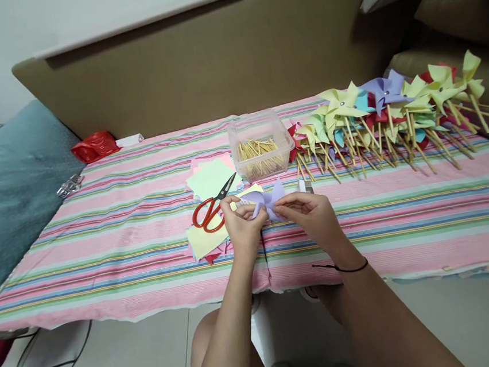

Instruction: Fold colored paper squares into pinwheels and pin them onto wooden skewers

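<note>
One lilac paper pinwheel (268,200), plain and matte, one pointed blade standing up and others curled toward the middle, is held just above the striped cloth (137,240); your left hand (243,221) pinches its left part, thumb near the centre; your right hand (312,211) pinches its right edge; red-handled scissors (215,199) lie just left; behind stands a clear box (260,125) of short sticks (261,154); rightward, many coloured pinwheels on sticks (343,103) lie heaped.

Striped pink cloth (125,252) under the grip
Paper sheets (211,178) lie beside and beyond the left hand (244,221); a clear tub (283,132) sits past the grip; pinwheels (342,105) crowd beyond the right hand (312,214), rightward.
</note>
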Available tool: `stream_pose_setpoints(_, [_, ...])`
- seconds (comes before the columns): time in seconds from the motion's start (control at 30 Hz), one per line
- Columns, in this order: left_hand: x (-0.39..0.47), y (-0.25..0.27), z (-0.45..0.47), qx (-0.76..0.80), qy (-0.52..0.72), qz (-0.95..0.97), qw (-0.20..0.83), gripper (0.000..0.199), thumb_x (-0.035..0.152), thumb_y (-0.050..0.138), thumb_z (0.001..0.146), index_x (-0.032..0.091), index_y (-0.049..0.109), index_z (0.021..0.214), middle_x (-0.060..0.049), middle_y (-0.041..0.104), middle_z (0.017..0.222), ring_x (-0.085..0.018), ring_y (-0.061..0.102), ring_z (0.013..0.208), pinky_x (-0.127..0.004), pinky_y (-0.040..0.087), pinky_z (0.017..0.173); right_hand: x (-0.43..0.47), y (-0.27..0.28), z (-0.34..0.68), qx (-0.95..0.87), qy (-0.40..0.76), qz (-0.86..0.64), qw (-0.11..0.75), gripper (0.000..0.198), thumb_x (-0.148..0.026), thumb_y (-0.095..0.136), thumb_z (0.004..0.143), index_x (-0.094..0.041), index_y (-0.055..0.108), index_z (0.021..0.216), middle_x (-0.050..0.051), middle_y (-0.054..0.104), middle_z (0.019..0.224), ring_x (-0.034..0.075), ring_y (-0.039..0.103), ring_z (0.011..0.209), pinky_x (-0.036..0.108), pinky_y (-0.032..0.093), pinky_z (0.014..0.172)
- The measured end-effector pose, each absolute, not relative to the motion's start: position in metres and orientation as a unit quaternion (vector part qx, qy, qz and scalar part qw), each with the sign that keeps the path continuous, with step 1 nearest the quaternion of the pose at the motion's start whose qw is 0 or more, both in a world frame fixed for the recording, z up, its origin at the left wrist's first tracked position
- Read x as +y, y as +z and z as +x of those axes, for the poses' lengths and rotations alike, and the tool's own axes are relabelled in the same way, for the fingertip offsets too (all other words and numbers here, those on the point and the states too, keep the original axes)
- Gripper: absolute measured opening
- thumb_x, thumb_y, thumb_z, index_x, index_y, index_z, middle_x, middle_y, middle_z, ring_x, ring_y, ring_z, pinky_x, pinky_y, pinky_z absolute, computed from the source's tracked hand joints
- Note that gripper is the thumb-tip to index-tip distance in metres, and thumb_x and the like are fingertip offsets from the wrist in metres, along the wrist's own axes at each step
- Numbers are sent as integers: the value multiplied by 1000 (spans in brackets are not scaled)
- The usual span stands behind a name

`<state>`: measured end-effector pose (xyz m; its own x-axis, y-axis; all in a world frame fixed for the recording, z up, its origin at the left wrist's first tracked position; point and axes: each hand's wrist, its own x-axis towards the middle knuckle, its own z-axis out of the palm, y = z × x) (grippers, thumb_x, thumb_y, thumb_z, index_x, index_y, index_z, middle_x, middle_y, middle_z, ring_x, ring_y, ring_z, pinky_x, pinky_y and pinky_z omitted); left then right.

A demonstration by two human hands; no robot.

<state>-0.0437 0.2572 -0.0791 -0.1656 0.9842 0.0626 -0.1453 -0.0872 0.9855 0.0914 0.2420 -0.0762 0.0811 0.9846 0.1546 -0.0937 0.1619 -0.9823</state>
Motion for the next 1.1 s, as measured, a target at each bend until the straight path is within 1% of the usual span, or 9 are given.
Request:
stream_pose_setpoints(0.17, [258, -78, -45, 458, 596, 423, 506, 51, 14, 70, 63, 25, 27, 88, 9, 67, 59, -10, 61, 49, -22, 49, 57, 245, -79, 88, -511, 417, -477, 581, 7, -28, 72, 72, -21, 74, 74, 3, 73, 77, 20, 67, 74, 33, 57, 68])
stream_pose_setpoints(0.27, [259, -78, -46, 453, 594, 420, 516, 52, 15, 71, 62, 25, 27, 87, 9, 67, 59, -10, 62, 49, -21, 48, 56, 245, -79, 88, -504, 412, -487, 582, 6, -27, 73, 70, -22, 75, 73, 2, 74, 76, 21, 68, 74, 34, 57, 68])
stream_pose_setpoints(0.5, [260, -79, -46, 440, 600, 416, 523, 52, 15, 70, 62, 26, 26, 87, 10, 66, 57, -10, 62, 47, -20, 47, 55, 245, -81, 85, -487, 412, -492, 592, 5, -26, 77, 65, -22, 75, 66, 2, 73, 69, 19, 65, 65, 33, 55, 61])
stream_pose_setpoints(0.63, [258, -77, -46, 434, 603, 423, 519, 51, 14, 70, 63, 26, 27, 87, 10, 66, 58, -10, 61, 47, -21, 48, 55, 245, -82, 84, -498, 389, -492, 599, 3, -24, 76, 65, -22, 75, 66, 2, 72, 71, 19, 64, 68, 33, 52, 62])
stream_pose_setpoints(0.77, [257, -76, -46, 432, 608, 428, 511, 50, 13, 70, 64, 25, 27, 88, 10, 65, 57, -9, 60, 46, -19, 46, 53, 246, -82, 83, -519, 358, -489, 602, 2, -23, 75, 67, -22, 74, 65, 3, 71, 71, 19, 63, 68, 32, 50, 62])
stream_pose_setpoints(0.93, [257, -77, -45, 428, 607, 435, 510, 50, 14, 70, 64, 25, 27, 87, 9, 66, 58, -9, 59, 46, -19, 46, 53, 246, -80, 82, -540, 331, -483, 605, 4, -22, 75, 68, -25, 74, 65, 2, 69, 72, 20, 63, 75, 32, 49, 64])
stream_pose_setpoints(1.1, [257, -77, -45, 423, 611, 433, 509, 50, 13, 70, 64, 25, 27, 87, 9, 66, 58, -9, 59, 46, -18, 45, 51, 246, -79, 82, -544, 326, -482, 605, 5, -20, 74, 68, -24, 75, 66, 3, 68, 72, 19, 62, 73, 32, 48, 64])
